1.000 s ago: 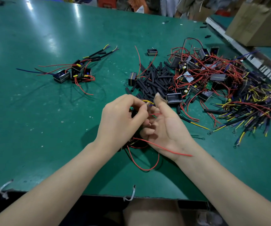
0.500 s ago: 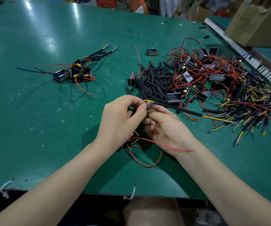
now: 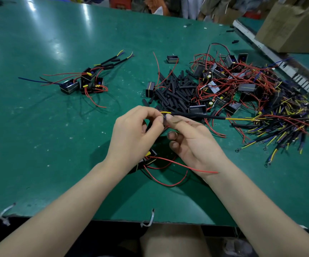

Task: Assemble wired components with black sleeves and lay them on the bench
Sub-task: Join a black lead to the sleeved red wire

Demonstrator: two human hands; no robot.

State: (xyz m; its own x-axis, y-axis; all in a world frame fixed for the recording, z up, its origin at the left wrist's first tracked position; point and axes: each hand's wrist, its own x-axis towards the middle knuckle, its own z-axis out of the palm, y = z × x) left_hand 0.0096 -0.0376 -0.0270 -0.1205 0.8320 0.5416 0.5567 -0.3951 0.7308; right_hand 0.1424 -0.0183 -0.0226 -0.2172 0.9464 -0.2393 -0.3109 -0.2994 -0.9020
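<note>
the left hand (image 3: 133, 134) has its fingers curled, thumb and forefinger pinched narrow at the near end of a sleeved cable (image 3: 196, 115), where a short yellow wire tip (image 3: 165, 112) pokes out just past the fingertips. the right hand (image 3: 192, 141) meets it tip to tip, thumb and forefinger pinching the same end, the other fingers loosely curled below. from the pinch the black sleeve runs off toward 3 o'clock, lifted above the bench, and yellow wire shows again at its far end. below the left hand, at 6 o'clock of the fingers, a small black component (image 3: 149, 159) hangs near the palm heel, and its red wires (image 3: 168, 182) loop over the green bench (image 3: 38, 145) and across the right wrist. at 12 to 1 o'clock of the hands lies a heap of loose black sleeves (image 3: 174, 93). beyond that, at 2 o'clock, a tangle of components and red wires (image 3: 233, 84); at 3 o'clock a spread of sleeved cables (image 3: 287, 130). at 10 o'clock, well apart, a small cluster of finished assemblies (image 3: 86, 80). a cardboard box (image 3: 294, 26) sits at the far 1 o'clock corner.
</note>
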